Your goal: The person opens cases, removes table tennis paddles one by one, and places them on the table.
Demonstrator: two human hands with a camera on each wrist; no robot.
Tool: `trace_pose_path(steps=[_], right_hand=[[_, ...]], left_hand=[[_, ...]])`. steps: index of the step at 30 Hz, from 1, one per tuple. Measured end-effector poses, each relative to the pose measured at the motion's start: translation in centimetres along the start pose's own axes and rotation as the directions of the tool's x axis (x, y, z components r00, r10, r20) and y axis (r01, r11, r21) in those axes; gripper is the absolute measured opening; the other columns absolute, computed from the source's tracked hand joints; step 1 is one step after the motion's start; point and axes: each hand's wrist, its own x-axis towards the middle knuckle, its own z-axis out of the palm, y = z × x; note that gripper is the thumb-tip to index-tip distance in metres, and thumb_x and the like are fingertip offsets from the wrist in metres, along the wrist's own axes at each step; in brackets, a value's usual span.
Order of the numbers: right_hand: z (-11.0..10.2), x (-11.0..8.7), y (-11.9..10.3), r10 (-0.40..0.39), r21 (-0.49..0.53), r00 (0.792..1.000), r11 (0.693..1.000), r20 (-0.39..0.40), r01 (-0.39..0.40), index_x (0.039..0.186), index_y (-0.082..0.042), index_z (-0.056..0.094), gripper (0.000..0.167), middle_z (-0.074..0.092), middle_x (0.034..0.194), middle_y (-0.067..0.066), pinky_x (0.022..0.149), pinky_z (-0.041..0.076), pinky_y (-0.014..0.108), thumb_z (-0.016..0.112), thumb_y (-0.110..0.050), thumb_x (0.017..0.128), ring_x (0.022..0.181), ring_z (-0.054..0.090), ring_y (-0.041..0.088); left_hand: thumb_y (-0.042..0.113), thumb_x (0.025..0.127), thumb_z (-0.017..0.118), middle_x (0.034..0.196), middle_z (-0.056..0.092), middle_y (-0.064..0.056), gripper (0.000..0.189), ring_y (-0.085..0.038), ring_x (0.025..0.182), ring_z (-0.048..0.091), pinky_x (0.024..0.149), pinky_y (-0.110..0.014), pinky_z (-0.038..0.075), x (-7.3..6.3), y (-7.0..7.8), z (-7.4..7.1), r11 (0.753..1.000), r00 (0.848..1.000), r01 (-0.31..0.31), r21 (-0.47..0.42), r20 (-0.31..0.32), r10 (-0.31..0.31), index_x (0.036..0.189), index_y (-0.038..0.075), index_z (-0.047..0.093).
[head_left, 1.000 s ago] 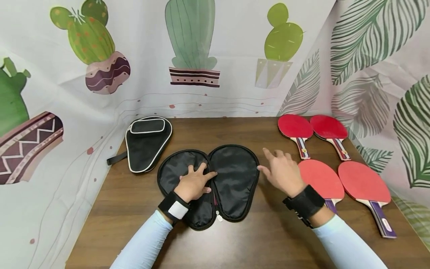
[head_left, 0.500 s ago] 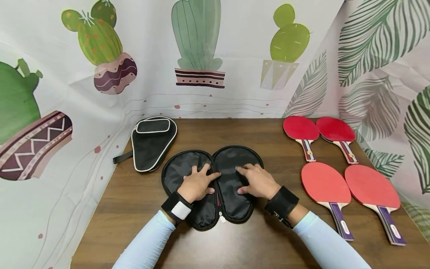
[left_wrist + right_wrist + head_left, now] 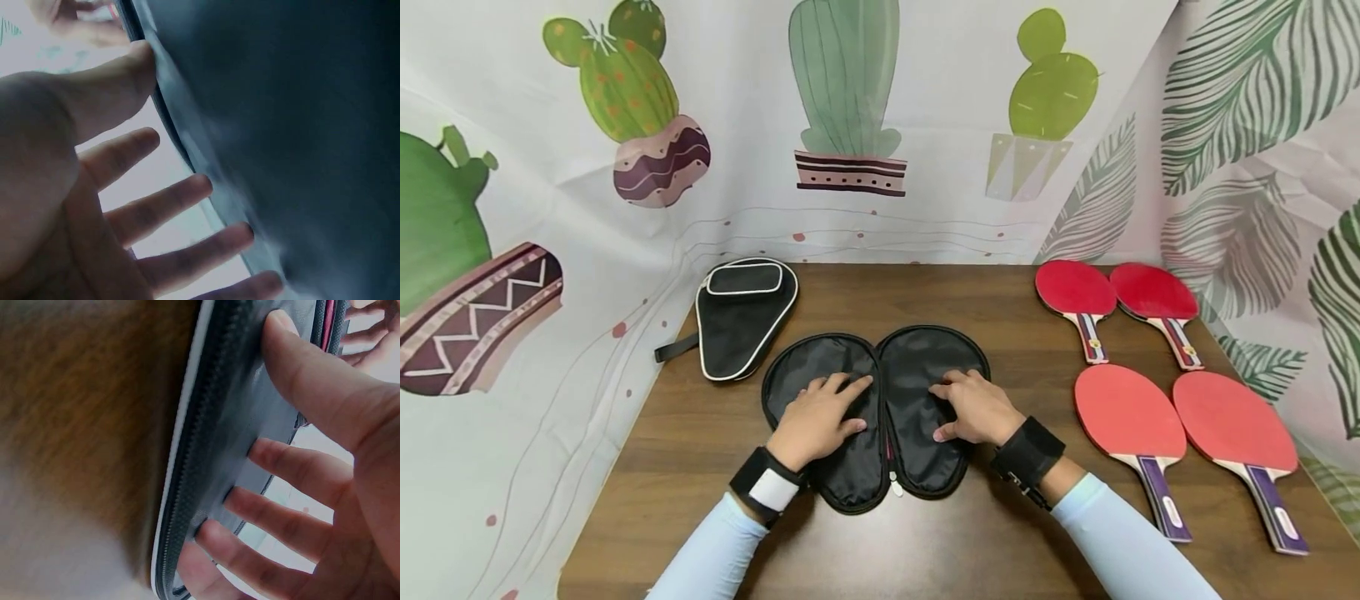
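A black paddle case [image 3: 917, 358] lies unzipped and spread flat in the middle of the table, its two halves side by side like a book. My left hand [image 3: 817, 423] rests on the left half, fingers spread and pointing away from me. On the right half, my right hand [image 3: 979, 408] presses its fingertips to the shiny lining. The right wrist view shows the toothed zipper edge [image 3: 203, 419] with white piping beside those fingers. In the left wrist view, the fingertips touch the dark lining [image 3: 300, 125]. Neither hand grips anything. A small zipper pull [image 3: 895, 487] hangs at the near end.
A second black case [image 3: 741, 325] with white trim and a wrist strap [image 3: 676, 347] lies shut at the back left. Several table tennis paddles lie on the right: darker red ones [image 3: 1075, 286] behind, lighter red ones [image 3: 1131, 412] in front. A printed cloth [image 3: 850, 225] hangs behind the wooden table [image 3: 700, 517].
My right hand came in from beside the paddles onto the case's right half. My left hand shifted left and slightly toward me on the left half, its fingers drawing closer together.
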Motion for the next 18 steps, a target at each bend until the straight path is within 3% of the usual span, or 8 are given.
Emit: trace_pose_path(steps=[3,5,7,10,14,18], right_hand=[[0.1,-0.1,0.0,-0.004,0.003,1.000,1.000,-0.001,0.004,0.141,-0.011,0.063,0.072,0.053,0.145,0.019,0.097,0.051,0.057,0.085,-0.045,0.082,0.128,0.051,0.047],[0.1,-0.2,0.0,-0.006,-0.001,1.000,1.000,-0.007,0.006,0.140,-0.010,0.064,0.072,0.054,0.144,0.019,0.097,0.051,0.056,0.085,-0.045,0.081,0.126,0.052,0.047],[0.1,-0.2,0.1,-0.007,-0.003,1.000,1.000,-0.010,0.007,0.140,-0.010,0.064,0.072,0.054,0.144,0.020,0.096,0.051,0.056,0.085,-0.045,0.081,0.125,0.053,0.046],[0.1,-0.2,0.0,-0.008,0.000,1.000,1.000,-0.013,0.008,0.139,-0.010,0.065,0.072,0.055,0.143,0.020,0.096,0.051,0.056,0.086,-0.044,0.080,0.124,0.053,0.045],[0.1,-0.1,0.0,-0.005,0.006,1.000,1.000,-0.013,0.006,0.139,-0.009,0.065,0.071,0.055,0.144,0.021,0.097,0.051,0.057,0.086,-0.044,0.080,0.125,0.052,0.046],[0.3,0.0,-0.1,0.000,0.010,1.000,1.000,-0.022,0.000,0.139,-0.010,0.065,0.072,0.055,0.144,0.021,0.096,0.051,0.057,0.087,-0.044,0.079,0.125,0.053,0.045]], left_hand=[[0.042,0.093,0.074,0.139,0.055,-0.019,0.062,-0.050,0.124,0.051,0.094,-0.066,0.047,-1.1,-2.4,-0.4,0.995,0.990,0.093,0.041,-0.106,-0.089,0.149,0.021,0.055],[0.040,0.093,0.074,0.134,0.057,-0.026,0.061,-0.053,0.118,0.052,0.088,-0.065,0.049,-1.6,-4.0,-0.7,0.981,0.970,0.188,0.043,-0.165,-0.178,0.146,0.015,0.057],[0.037,0.094,0.074,0.129,0.058,-0.032,0.063,-0.056,0.113,0.053,0.082,-0.065,0.050,-2.1,-5.4,-1.1,0.959,0.943,0.284,0.006,-0.183,-0.278,0.147,0.008,0.054],[0.033,0.097,0.069,0.129,0.058,-0.037,0.068,-0.058,0.112,0.056,0.083,-0.066,0.050,-2.7,-6.8,-1.6,0.933,0.925,0.353,-0.069,-0.126,-0.359,0.151,0.000,0.045],[0.032,0.100,0.065,0.136,0.054,-0.038,0.072,-0.057,0.117,0.057,0.091,-0.066,0.048,-3.0,-7.8,-1.7,0.916,0.926,0.362,-0.170,-0.048,-0.375,0.154,-0.005,0.036],[0.034,0.101,0.062,0.140,0.051,-0.037,0.071,-0.059,0.118,0.055,0.089,-0.069,0.048,-3.2,-7.9,-1.8,0.879,0.900,0.416,-0.233,-0.032,-0.435,0.153,-0.008,0.037]])
